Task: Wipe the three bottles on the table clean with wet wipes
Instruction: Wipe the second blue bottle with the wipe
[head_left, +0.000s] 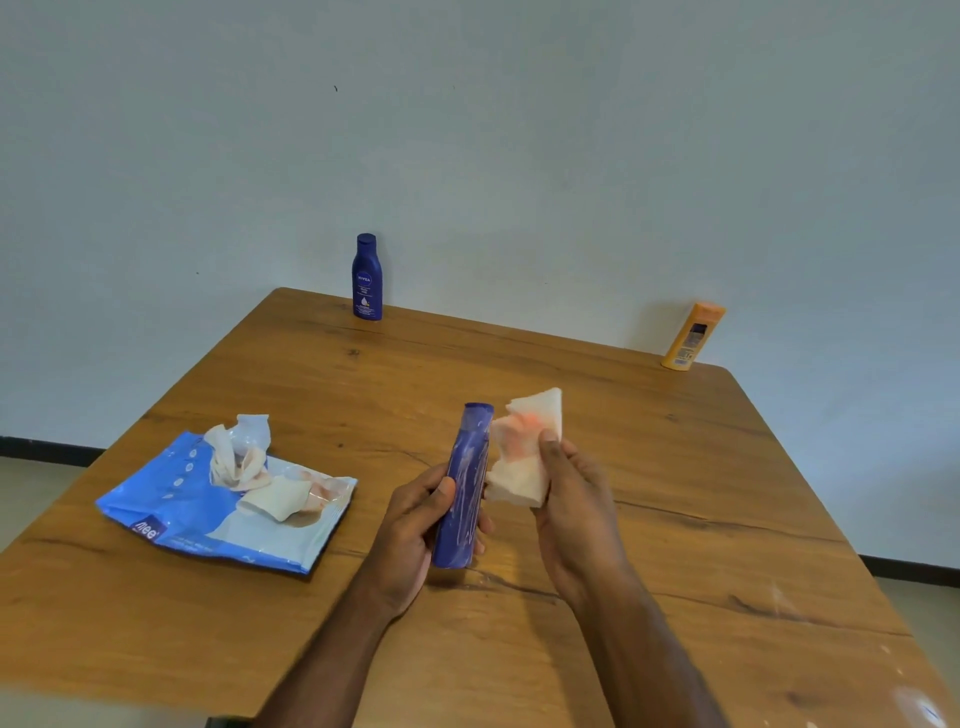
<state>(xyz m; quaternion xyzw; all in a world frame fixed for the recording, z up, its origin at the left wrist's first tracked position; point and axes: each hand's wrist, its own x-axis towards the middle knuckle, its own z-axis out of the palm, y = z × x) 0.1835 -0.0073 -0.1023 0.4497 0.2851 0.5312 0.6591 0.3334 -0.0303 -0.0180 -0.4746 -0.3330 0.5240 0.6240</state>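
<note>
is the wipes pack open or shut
Open: crumpled wipes stick out of the top of the blue wipes pack lying on the table.

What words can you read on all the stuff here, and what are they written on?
"NIVEA": on the dark blue bottle standing at the table's far edge; its smaller print is too small to read.
"mee": on the blue wipes pack, upside down at its near corner; the word may go on out of sight.
Orange bottle: label print too blurred to read.
Purple bottle in the left hand: no readable text.
</note>
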